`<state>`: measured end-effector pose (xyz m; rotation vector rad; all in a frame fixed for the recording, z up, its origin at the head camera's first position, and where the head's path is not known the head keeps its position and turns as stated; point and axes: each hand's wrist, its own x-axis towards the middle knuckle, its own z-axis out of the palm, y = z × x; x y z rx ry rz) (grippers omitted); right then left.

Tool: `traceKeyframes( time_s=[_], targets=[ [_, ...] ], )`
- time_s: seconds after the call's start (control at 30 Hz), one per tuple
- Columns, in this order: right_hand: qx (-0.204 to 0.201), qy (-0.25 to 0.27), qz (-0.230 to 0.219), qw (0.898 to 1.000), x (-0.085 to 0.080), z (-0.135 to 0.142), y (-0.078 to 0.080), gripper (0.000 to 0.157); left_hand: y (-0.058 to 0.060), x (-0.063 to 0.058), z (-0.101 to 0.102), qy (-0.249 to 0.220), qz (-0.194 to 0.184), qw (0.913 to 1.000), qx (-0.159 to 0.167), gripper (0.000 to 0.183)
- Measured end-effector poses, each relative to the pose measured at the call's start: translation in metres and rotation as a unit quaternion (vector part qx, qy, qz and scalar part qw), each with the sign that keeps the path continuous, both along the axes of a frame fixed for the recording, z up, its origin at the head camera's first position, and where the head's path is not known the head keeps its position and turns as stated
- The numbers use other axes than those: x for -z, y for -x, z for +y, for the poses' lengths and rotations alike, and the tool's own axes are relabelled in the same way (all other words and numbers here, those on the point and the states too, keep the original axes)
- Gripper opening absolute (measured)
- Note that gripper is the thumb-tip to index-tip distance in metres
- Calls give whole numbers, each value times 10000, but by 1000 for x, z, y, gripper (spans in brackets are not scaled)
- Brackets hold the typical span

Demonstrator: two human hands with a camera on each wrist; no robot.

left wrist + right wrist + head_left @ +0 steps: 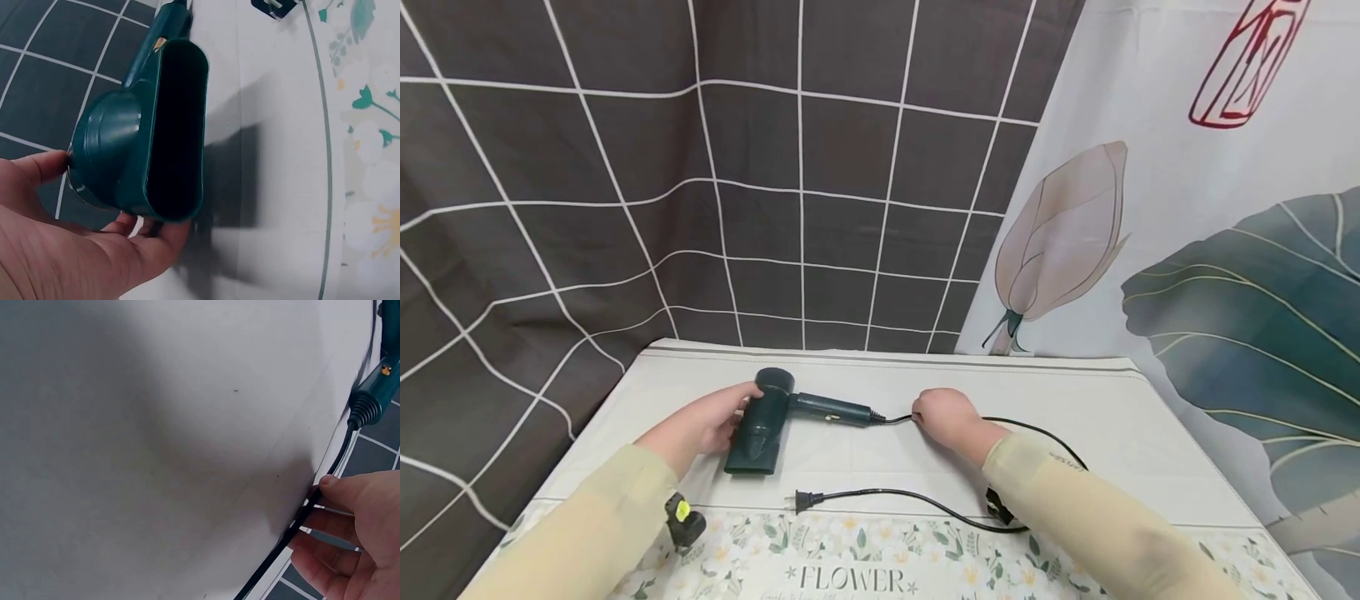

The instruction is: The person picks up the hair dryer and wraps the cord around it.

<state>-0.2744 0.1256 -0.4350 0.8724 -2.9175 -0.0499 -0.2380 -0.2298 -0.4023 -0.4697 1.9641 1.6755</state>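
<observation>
A dark green hair dryer (762, 423) lies at the left of the white table, its flat nozzle (178, 131) facing the near edge and its handle (831, 409) pointing right. My left hand (715, 417) grips the dryer's body from the left, thumb near its rear end and fingers under it in the left wrist view. Just past the handle's ribbed end, my right hand (949, 415) pinches the black cord (275, 552) between thumb and fingers. From there the cord loops round to the right and back under the right forearm, ending in a two-pin plug (807, 501).
A cloth with a flower print (850, 542) covers the table's near side. Behind stands a dark curtain with white grid lines (842, 233); a white curtain with a leaf print (1247, 333) hangs on the right.
</observation>
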Motion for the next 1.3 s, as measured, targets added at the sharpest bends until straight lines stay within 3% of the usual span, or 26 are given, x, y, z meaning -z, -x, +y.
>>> traceKeyframes(
  time_s=[0.3, 0.4, 0.63, 0.83, 1.03, 1.3],
  targets=[
    [-49, 125, -38, 9999, 4, 3, 0, 12, -8, 2, -5, -539, 101, 9982, 233, 77],
    [-132, 189, -41, 9997, 6, 7, 1, 13, -11, 5, -3, -775, 166, 9967, 180, 77],
    [-413, 457, -116, 9980, 7, 14, 1, 12, -22, 5, 7, -860, 513, 9949, 110, 88],
    [-284, 820, -360, 9956, 5, 19, -4, 9, -31, 4, 15, -779, 732, 9942, 135, 93],
    [-229, 1620, -598, 9847, 4, 30, -13, 8, -40, 8, 20, -740, 742, 9945, 30, 101],
    [-60, 2686, -537, 9617, -8, 52, -26, 5, -64, 7, 21, -1267, 987, 9869, -111, 95]
  ],
)
